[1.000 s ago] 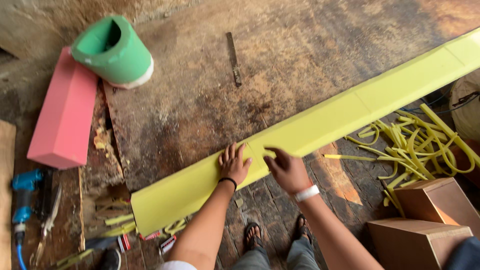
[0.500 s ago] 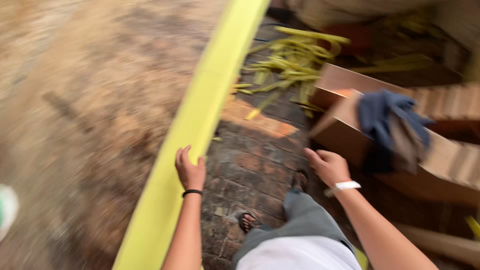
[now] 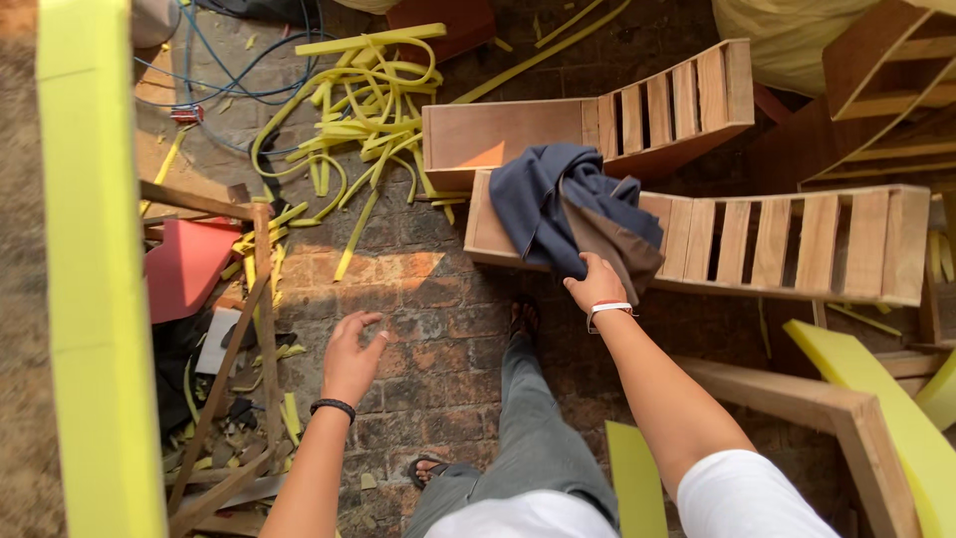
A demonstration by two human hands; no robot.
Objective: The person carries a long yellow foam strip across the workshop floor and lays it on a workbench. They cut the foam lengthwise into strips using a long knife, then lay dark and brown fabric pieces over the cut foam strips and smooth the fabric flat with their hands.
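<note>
The long yellow foam board (image 3: 90,269) stands at the left edge of the brick floor (image 3: 418,289). Two wooden slat frames (image 3: 787,244) lie across the far side. The blue and brown cloth (image 3: 573,214) sits bunched on the near frame's left end. My right hand (image 3: 596,286) pinches its lower edge, fingers closed on it. I think I should grab more cloth, so it lifts in one bunch. My left hand (image 3: 351,354) hangs open over the bricks, holding nothing.
</note>
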